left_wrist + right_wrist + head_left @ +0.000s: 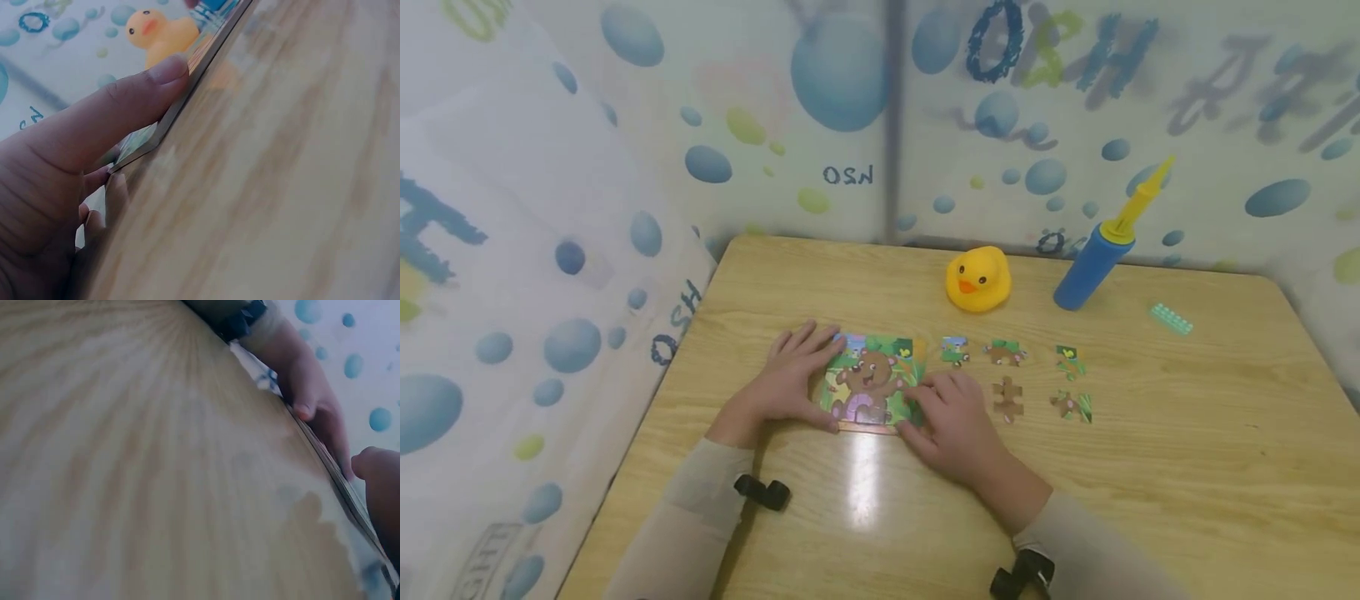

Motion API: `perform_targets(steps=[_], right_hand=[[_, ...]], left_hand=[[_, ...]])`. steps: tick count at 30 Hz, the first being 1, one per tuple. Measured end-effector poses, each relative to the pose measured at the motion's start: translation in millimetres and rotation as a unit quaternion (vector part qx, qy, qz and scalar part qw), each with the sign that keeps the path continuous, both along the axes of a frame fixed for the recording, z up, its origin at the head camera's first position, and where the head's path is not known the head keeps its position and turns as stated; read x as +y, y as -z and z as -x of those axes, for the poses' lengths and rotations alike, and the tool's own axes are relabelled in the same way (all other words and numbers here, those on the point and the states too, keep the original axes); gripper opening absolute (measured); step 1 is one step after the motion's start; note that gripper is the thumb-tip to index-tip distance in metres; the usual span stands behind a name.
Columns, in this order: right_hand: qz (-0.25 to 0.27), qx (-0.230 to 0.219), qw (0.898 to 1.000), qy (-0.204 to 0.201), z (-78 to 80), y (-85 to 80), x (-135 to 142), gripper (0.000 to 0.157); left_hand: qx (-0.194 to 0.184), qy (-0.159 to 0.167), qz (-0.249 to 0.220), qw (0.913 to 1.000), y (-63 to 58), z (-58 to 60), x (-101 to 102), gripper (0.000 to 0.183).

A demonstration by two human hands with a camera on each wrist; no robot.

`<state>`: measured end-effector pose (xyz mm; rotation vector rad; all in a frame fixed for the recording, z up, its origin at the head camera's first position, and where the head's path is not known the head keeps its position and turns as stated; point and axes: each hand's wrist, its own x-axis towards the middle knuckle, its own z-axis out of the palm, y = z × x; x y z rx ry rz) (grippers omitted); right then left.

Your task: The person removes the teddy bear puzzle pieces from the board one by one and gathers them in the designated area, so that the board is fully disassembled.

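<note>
A bear jigsaw puzzle point(868, 379) in a thin flat tray lies on the table between the two hands. My left hand point(790, 379) holds its left side, fingers at the far corner and thumb at the near edge; in the left wrist view, the thumb point(134, 94) lies along the tray's edge. On the puzzle's right side, my right hand point(958, 425) touches the lower corner with bent index finger and thumb. Whether a piece is pinched there is hidden. Loose jigsaw pieces lie to the right, including a brown piece point(1008, 400) and a duck-picture piece point(1069, 362).
A yellow rubber duck point(978, 281) sits behind the puzzle. Farther right stand a blue hand pump point(1090, 271) with a yellow nozzle and a mint-green toy brick point(1172, 319). Bubble-printed walls border the wooden table point(1210, 467) at the back and left.
</note>
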<state>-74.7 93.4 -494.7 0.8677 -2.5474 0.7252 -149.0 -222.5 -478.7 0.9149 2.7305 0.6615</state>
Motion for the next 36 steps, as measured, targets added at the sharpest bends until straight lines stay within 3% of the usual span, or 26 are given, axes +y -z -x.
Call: perform_targets(steps=[6, 12, 21, 36], right_hand=[[-0.013, 0.019, 0.999, -0.031, 3.2, 0.8, -40, 0.041], [-0.039, 0.009, 0.999, -0.027, 10.4, -2.2, -68, 0.055], [-0.058, -0.111, 0.992, -0.004, 15.4, -3.2, -85, 0.052], [-0.033, -0.187, 0.982, 0.008, 20.2, -8.7, -85, 0.053]], left_hand=[[0.004, -0.001, -0.007, 1.0000, -2.2, -1.2, -1, 0.140], [0.006, 0.000, -0.006, 1.0000, -1.9, 1.1, 0, 0.139], [0.005, 0.002, -0.005, 1.0000, -2.7, -0.8, 0, 0.139], [0.001, -0.003, -0.006, 1.0000, -2.0, -0.3, 1, 0.140]])
